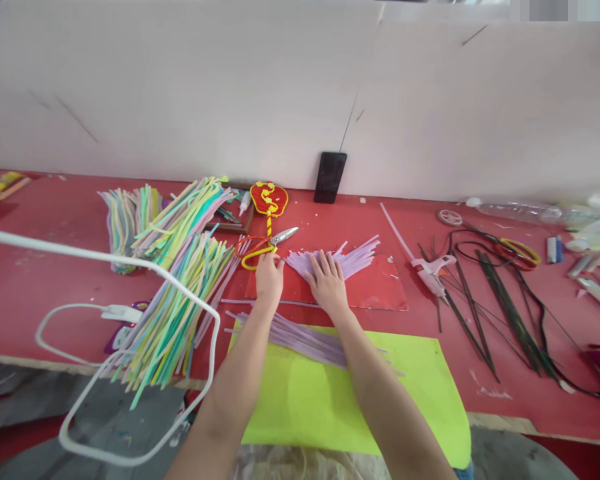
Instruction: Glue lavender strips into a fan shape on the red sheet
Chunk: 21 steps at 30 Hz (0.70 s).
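My left hand (269,277) and my right hand (327,283) both reach forward onto a fan of short purple pipe-cleaner pieces (353,259) lying on a red sheet (375,290). The right hand lies flat with fingers spread on the pieces. The left hand's fingers are together, pressing the fan's left end. A bundle of longer purple pipe cleaners (305,339) lies under my forearms across a lime-green sheet (330,400). Orange-handled scissors (265,243) rest just beyond my left hand.
A big heap of pastel green, yellow and pink pipe cleaners (180,280) fills the left. A red and yellow ornament (269,199) and a black phone (330,177) stand by the wall. A glue gun (433,273), dark wire stems (505,313) and a white cable (145,373) lie around.
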Motion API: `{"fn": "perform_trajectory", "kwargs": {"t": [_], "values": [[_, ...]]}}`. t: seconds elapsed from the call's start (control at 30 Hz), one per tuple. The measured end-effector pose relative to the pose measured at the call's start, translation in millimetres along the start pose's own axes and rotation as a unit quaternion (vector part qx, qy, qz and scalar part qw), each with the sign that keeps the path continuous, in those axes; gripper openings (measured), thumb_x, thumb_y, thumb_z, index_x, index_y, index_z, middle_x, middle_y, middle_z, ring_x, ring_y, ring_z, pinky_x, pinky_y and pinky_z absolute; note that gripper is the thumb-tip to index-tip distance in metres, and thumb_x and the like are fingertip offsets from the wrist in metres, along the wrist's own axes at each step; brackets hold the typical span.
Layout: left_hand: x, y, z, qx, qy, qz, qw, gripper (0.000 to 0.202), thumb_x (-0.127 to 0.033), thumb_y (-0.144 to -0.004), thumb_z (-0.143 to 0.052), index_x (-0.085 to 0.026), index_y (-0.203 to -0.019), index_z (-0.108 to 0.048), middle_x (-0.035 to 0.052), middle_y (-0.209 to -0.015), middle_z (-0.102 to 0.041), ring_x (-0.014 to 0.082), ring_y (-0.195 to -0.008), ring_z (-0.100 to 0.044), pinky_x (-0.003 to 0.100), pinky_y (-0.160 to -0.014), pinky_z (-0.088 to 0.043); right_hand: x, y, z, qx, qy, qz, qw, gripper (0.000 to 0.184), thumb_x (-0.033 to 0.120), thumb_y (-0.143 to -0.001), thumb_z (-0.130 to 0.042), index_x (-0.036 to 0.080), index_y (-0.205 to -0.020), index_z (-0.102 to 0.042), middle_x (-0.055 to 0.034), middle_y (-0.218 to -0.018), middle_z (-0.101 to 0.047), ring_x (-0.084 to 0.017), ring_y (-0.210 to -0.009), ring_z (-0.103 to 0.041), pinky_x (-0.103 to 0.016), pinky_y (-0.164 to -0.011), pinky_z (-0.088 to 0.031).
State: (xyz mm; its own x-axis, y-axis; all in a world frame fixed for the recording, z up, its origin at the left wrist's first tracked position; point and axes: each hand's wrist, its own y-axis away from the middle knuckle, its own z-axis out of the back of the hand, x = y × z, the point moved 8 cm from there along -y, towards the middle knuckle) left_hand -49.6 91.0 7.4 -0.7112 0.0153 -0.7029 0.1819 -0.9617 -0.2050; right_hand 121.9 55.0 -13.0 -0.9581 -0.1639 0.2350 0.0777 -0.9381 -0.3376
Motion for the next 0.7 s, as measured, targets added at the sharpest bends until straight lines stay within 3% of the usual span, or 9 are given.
{"fn": "perform_trajectory", "kwargs": {"t": [0.1, 0.27, 0.47, 0.7], "values": [[-7, 5, -6.0, 0.041, -0.062, -0.003, 0.997, 0.013, -0.013, -0.083, -0.058, -0.015, -0.097, -0.060, 0.0096, -0.098, -0.063, 0.0212, -0.094, -0.061, 0.034, -0.085, -0.049, 2, 0, 1, -0.004, -0.004, 0.008, 1.000, 0.053, 0.044, -0.096, -0.035, 0.022, -0.144, -0.039, -0.0121, -0.151, -0.035, -0.029, -0.141, -0.026, -0.050, -0.111, -0.026], [-17, 7, -5.4, 0.061, -0.102, -0.023, 0.993, 0.023, -0.011, -0.084, -0.057, -0.015, -0.106, -0.058, 0.0107, -0.105, -0.061, 0.0213, -0.101, -0.060, 0.033, -0.090, -0.047, 5, 0, 6, 0.001, 0.001, 0.005, 1.000, 0.052, 0.043, -0.096, -0.037, 0.022, -0.143, -0.040, -0.0123, -0.151, -0.035, -0.030, -0.141, -0.026, -0.051, -0.111, -0.027], [-18, 6, -4.6, 0.066, -0.110, -0.030, 0.991, 0.025, -0.011, -0.085, -0.056, -0.015, -0.109, -0.059, 0.0119, -0.109, -0.061, 0.0225, -0.102, -0.060, 0.034, -0.089, -0.047, 19, 0, 23, -0.015, -0.006, 0.029, 0.999, 0.049, 0.035, -0.097, -0.032, 0.023, -0.144, -0.038, -0.0088, -0.154, -0.029, -0.029, -0.144, -0.018, -0.058, -0.113, -0.017], [-17, 5, -5.1, 0.081, -0.120, -0.031, 0.989, 0.022, -0.014, -0.086, -0.055, -0.017, -0.107, -0.061, 0.0114, -0.109, -0.060, 0.0218, -0.102, -0.060, 0.031, -0.089, -0.047, 42, 4, 0, 0.072, -0.060, 0.117, 0.989, 0.049, 0.027, -0.098, -0.026, 0.020, -0.147, -0.033, -0.0053, -0.150, -0.037, -0.021, -0.140, -0.031, -0.046, -0.116, -0.023]]}}
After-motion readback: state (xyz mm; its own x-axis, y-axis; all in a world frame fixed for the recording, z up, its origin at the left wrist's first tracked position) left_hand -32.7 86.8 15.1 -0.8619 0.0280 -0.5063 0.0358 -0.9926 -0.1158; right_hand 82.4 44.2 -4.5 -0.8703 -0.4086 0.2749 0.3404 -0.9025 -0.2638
